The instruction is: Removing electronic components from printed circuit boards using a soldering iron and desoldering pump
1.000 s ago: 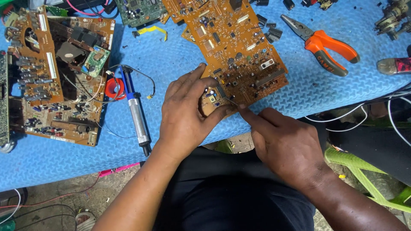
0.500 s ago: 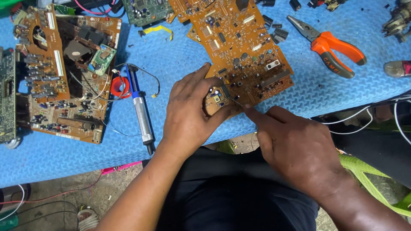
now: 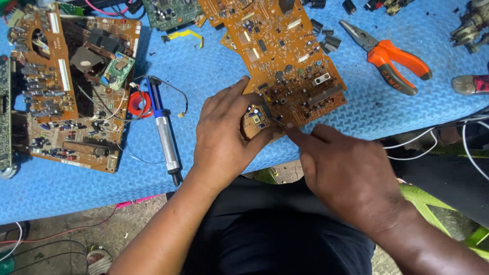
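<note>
- Left hand (image 3: 224,140) lies palm-down at the near edge of the blue foam mat (image 3: 214,81), fingers curled around the near corner of the orange circuit board (image 3: 285,66), thumb pressed against its edge; it pins the board flat.
- Right hand (image 3: 351,173) comes in from the right, fingers drawn together into a pinch on a thin metal tool or lead whose tip touches the board's near corner; too small to tell which.
- The board sits mid-mat, tilted, its far end running off the top of the view, its near corner just at the mat's front edge.
- Progress, as a judgement: the board is still densely populated with parts, and the work sits at one small spot on the corner. A few loose black chips (image 3: 326,40) lie just beside the board on its right, so some parts may already be off; most remain.
- Suction pump (image 3: 164,130), blue and silver, lies left of the left hand, untouched, with a red solder reel (image 3: 138,103) beside it.
- Second board (image 3: 71,86), larger and brown, occupies the mat's left end.
- Orange-handled pliers (image 3: 392,56) rest near the far right corner, well apart from both hands.
- White wires (image 3: 433,137) hang off the mat's right front edge.
</note>
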